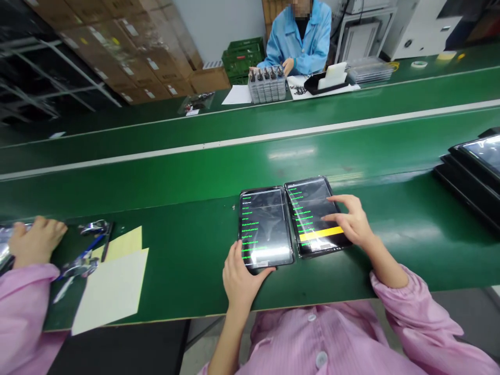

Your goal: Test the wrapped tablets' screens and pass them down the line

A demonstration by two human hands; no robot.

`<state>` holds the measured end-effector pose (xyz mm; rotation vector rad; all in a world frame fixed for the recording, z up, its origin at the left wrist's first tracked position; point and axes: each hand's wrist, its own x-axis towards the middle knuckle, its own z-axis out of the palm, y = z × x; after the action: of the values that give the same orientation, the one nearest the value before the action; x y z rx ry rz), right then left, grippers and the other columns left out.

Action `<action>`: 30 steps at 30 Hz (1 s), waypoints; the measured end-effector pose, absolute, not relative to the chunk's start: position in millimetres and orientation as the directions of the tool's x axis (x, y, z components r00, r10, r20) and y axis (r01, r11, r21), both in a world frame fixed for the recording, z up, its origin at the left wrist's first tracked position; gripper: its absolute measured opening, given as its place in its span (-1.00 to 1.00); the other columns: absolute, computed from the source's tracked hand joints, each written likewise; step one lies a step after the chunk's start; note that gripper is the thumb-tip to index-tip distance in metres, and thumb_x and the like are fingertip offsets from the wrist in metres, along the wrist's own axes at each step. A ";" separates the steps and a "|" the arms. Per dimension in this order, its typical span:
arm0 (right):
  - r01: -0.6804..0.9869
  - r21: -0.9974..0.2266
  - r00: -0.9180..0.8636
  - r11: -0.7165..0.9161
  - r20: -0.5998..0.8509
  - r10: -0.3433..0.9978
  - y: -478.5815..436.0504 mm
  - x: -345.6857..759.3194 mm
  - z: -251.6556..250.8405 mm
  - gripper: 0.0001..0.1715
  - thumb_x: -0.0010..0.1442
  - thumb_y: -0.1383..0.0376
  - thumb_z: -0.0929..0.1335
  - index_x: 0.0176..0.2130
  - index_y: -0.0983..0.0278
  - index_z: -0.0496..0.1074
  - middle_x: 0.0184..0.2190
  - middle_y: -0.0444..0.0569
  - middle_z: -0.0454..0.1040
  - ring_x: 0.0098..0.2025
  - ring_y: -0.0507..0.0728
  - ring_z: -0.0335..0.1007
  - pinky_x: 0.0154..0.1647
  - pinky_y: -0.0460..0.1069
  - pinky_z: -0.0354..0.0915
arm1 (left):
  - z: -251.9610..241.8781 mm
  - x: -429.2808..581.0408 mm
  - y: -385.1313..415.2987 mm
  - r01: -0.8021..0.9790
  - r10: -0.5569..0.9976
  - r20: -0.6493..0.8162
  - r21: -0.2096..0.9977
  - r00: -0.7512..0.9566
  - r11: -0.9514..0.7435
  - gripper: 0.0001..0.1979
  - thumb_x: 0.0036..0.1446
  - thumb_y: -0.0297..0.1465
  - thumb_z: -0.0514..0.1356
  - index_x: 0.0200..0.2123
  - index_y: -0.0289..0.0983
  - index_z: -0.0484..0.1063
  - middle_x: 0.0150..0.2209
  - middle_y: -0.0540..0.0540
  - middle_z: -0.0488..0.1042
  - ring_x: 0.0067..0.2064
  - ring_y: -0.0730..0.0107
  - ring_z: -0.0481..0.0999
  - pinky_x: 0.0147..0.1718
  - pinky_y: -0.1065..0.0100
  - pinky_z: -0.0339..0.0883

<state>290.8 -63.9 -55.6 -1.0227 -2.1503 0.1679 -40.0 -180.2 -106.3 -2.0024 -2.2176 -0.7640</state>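
Two dark tablets lie side by side on the green bench, both lit with lists of green text. My left hand [240, 278] grips the lower left corner of the left tablet [269, 221], fingers along its side and thumb at its bottom edge. Over the right part of the right tablet [312, 208] is my right hand [353, 221], thumb and index finger spread apart and holding nothing. A yellow bar crosses the lower part of that tablet's screen. Whether my right fingertips touch the glass, I cannot tell.
Several dark tablets [472, 177] are stacked at the right. At the left, a co-worker's hand [37, 239] is near pens, crumpled plastic and paper sheets [113, 291]. Across the bench, a person in blue [300, 44] handles a grey divided tray [267, 88].
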 end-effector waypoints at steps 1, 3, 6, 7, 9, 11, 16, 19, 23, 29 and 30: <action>0.630 -0.428 -0.340 0.648 0.598 0.726 -63.7 293.4 -55.8 -0.41 0.42 0.21 0.10 -0.29 0.10 0.65 0.03 0.01 0.42 0.03 0.31 0.31 0.09 0.28 0.19 | -104.1 -39.5 -179.6 0.950 0.929 0.333 0.309 -0.159 0.052 0.12 -0.08 0.19 0.30 0.38 -0.25 -0.03 0.23 -0.42 0.29 0.18 -0.24 0.38 0.07 -0.08 0.32; 0.644 -0.458 -0.254 0.613 0.628 0.736 -62.9 296.0 -57.0 -0.38 0.43 0.17 0.09 -0.32 0.12 0.64 -0.04 0.02 0.45 -0.03 0.31 0.35 0.02 0.26 0.23 | -97.0 -38.1 -177.4 0.946 0.947 0.262 0.309 -0.187 0.102 0.20 -0.15 0.13 0.38 0.40 -0.23 -0.11 0.22 -0.40 0.27 0.18 -0.25 0.36 0.07 -0.09 0.33; 0.650 -0.441 -0.265 0.619 0.632 0.728 -61.2 294.7 -59.4 -0.40 0.45 0.15 0.10 -0.33 0.15 0.63 -0.10 0.03 0.46 -0.08 0.28 0.38 -0.03 0.23 0.24 | -82.1 -39.0 -173.1 0.938 0.970 0.137 0.313 -0.202 0.151 0.23 -0.22 0.03 0.45 0.40 -0.20 -0.10 0.20 -0.36 0.26 0.18 -0.23 0.35 0.07 -0.11 0.32; 0.648 -0.425 -0.283 0.632 0.636 0.718 -60.7 293.8 -60.0 -0.41 0.45 0.15 0.11 -0.32 0.15 0.62 -0.11 0.03 0.47 -0.08 0.28 0.38 -0.04 0.22 0.24 | -77.4 -41.6 -171.6 0.936 0.977 0.094 0.317 -0.191 0.153 0.19 -0.22 0.02 0.46 0.38 -0.19 -0.03 0.19 -0.34 0.25 0.17 -0.24 0.35 0.08 -0.12 0.31; 0.640 -0.407 -0.305 0.651 0.644 0.702 -60.1 292.5 -60.8 -0.41 0.46 0.16 0.10 -0.31 0.16 0.61 -0.12 0.04 0.47 -0.09 0.27 0.38 -0.04 0.21 0.23 | -71.2 -51.9 -167.8 0.911 0.985 0.016 0.382 -0.172 0.153 0.11 -0.20 0.02 0.43 0.36 -0.18 0.04 0.19 -0.33 0.24 0.17 -0.23 0.35 0.08 -0.13 0.30; 0.641 -0.423 -0.299 0.641 0.631 0.716 -59.8 292.1 -61.5 -0.39 0.46 0.14 0.08 -0.30 0.16 0.61 -0.11 0.04 0.47 -0.08 0.27 0.38 -0.04 0.21 0.22 | -71.0 -68.0 -161.2 0.811 0.987 -0.046 0.564 -0.156 0.155 0.09 -0.08 0.08 0.32 0.39 -0.21 -0.06 0.19 -0.33 0.26 0.13 -0.15 0.39 0.05 -0.10 0.33; 0.655 -0.501 -0.327 0.566 0.487 0.810 -58.4 291.7 -64.0 -0.27 0.46 0.01 0.00 -0.28 0.17 0.59 -0.07 0.07 0.44 -0.02 0.31 0.33 0.01 0.24 0.20 | -86.3 -99.5 -124.6 0.368 0.956 -0.175 0.894 -0.237 0.255 -0.19 0.16 0.11 -0.03 0.33 -0.24 0.02 0.10 -0.29 0.39 0.07 0.05 0.45 0.00 0.06 0.34; 0.678 -0.462 -0.418 0.571 0.397 0.817 -57.2 289.8 -66.0 -0.21 0.45 -0.06 -0.04 -0.23 0.16 0.59 0.03 0.10 0.37 0.07 0.35 0.25 0.08 0.28 0.15 | -91.7 -99.3 -99.4 0.299 0.928 -0.232 0.899 -0.292 0.319 -0.33 0.10 0.01 0.03 0.18 -0.23 0.24 0.08 -0.24 0.39 0.08 0.07 0.42 0.01 0.12 0.31; 0.725 -0.361 -0.493 0.587 0.324 0.808 -56.9 285.2 -70.1 -0.25 0.42 -0.13 -0.04 0.07 0.05 0.52 0.21 0.11 0.19 0.19 0.41 0.07 0.18 0.37 0.02 | -91.3 -96.9 -77.1 0.423 0.928 -0.258 0.834 -0.269 0.354 -0.40 0.01 -0.12 0.09 0.13 -0.20 0.30 -0.05 -0.14 0.35 0.04 0.11 0.40 0.09 0.11 0.24; 0.824 -0.223 -0.479 0.521 0.217 0.851 -55.7 284.9 -75.3 -0.43 0.41 -0.11 0.10 0.20 -0.05 0.41 0.27 0.08 0.10 0.25 0.43 -0.03 0.27 0.46 -0.22 | -92.7 -100.7 -63.3 0.586 0.948 -0.237 0.745 -0.214 0.318 -0.46 0.02 -0.18 0.11 0.09 -0.21 0.29 -0.14 -0.10 0.32 0.08 0.09 0.37 0.13 0.10 0.22; 0.832 -0.226 -0.461 0.506 0.226 0.858 -54.0 287.7 -76.5 -0.41 0.40 -0.14 0.10 0.22 -0.07 0.37 0.27 0.08 0.10 0.25 0.43 -0.03 0.27 0.47 -0.23 | -93.7 -99.7 -62.9 0.599 0.948 -0.226 0.736 -0.223 0.316 -0.46 0.02 -0.19 0.12 0.09 -0.21 0.28 -0.14 -0.10 0.32 0.09 0.08 0.37 0.15 0.09 0.20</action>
<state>287.7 -54.0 -76.5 -1.4172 -2.4436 0.1193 -99.7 -62.9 -93.7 -2.1332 -3.0007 -1.0528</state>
